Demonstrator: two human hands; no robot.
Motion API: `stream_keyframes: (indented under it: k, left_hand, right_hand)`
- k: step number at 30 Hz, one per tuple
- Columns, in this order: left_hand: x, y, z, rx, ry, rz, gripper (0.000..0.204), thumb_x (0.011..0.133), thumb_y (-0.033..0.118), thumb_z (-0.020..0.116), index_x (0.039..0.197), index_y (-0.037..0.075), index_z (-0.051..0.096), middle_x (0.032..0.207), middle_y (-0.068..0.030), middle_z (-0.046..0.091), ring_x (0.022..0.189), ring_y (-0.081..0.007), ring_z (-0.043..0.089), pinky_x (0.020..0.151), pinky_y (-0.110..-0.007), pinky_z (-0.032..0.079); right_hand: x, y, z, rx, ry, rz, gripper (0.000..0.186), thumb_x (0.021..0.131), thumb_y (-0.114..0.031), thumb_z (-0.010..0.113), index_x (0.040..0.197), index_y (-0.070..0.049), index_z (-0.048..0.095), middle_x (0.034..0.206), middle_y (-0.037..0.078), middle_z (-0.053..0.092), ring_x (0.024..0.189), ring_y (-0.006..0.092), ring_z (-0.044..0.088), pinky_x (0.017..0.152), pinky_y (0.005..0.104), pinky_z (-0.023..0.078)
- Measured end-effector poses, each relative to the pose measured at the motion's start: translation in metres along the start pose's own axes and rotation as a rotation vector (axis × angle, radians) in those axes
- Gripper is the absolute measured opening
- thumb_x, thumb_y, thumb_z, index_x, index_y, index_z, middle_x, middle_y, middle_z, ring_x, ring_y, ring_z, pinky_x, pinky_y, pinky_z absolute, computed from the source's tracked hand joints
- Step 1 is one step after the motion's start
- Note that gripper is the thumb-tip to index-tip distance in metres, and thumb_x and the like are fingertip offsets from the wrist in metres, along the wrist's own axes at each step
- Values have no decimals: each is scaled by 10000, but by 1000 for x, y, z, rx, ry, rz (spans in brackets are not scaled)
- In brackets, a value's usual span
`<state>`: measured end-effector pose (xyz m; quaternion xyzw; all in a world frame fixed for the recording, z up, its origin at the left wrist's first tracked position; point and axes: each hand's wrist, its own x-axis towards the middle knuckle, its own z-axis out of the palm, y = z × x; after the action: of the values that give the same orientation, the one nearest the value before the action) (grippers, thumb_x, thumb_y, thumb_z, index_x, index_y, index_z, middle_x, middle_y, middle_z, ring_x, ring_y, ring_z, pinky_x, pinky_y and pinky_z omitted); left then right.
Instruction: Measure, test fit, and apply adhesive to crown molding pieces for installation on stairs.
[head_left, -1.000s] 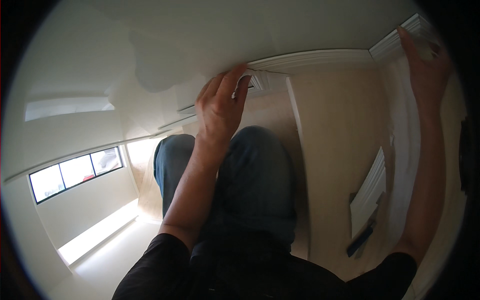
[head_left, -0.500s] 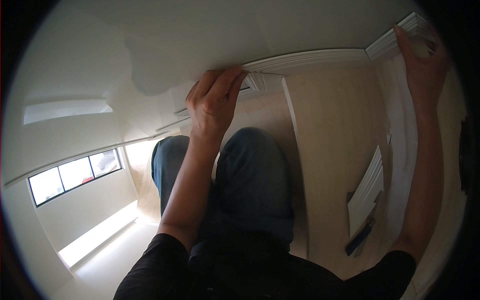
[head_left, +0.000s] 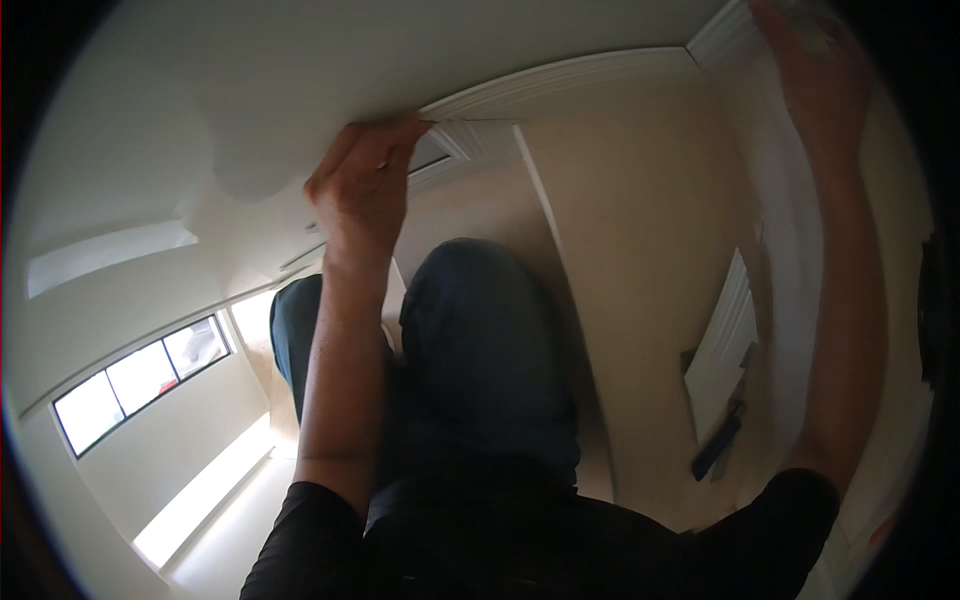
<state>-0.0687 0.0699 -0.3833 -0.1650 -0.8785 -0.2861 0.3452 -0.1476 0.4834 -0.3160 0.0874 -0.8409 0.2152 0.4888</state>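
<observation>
A long white moulding strip (head_left: 580, 72), with ridges along its length, follows the edge of a glossy pale surface (head_left: 330, 60). At its left end, my left hand (head_left: 362, 190) is closed, fingertips pinched on the strip. The strip's right end meets a shorter white moulding piece (head_left: 722, 38) at an angled corner joint. My right hand (head_left: 820, 90) grips this shorter piece at the upper right, thumb along its edge. The other fingers are dim and partly lost at the picture's rim.
A light wood board (head_left: 640, 220) stretches between my knees (head_left: 485, 330) and right arm. On it lie a white ridged moulding offcut (head_left: 722, 350) and a dark blue-handled tool (head_left: 715, 450). A window (head_left: 140, 380) is at the left. Another moulding piece (head_left: 455, 145) shows beside my left hand.
The whole view has shifted, so the moulding and both hands appear higher and further left. Both hands keep their places on the moulding.
</observation>
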Motion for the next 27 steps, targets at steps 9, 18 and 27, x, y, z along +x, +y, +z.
stream_keyframes:
  k: [9, 18, 27]
  left_hand:
    - [2, -1, 2, -15, -53, 40, 218, 812, -29, 900, 1007, 50, 839, 889, -89, 791, 753, -139, 753, 622, -274, 621]
    - [0, 3, 3, 39, -56, -11, 171, 839, 23, 898, 997, 51, 837, 850, -77, 775, 711, -138, 733, 613, -273, 609]
    - [-2, 2, 3, 15, -52, -21, 148, 859, 39, 886, 987, 41, 812, 862, -70, 758, 712, -163, 726, 635, -299, 594]
  right_hand:
    - [3, -20, -8, -143, 28, -11, 747, 832, -257, 902, 1420, -8, 515, 1380, 172, 520, 1275, 334, 531, 1088, 461, 458]
    - [13, -31, -24, -133, -46, -1, 756, 795, -299, 925, 1374, 0, 541, 1402, 236, 512, 1287, 403, 532, 1106, 496, 441]
    - [19, -38, -29, -183, -91, 25, 569, 896, -177, 821, 1362, 7, 549, 1409, 217, 507, 1281, 377, 541, 1098, 462, 447]
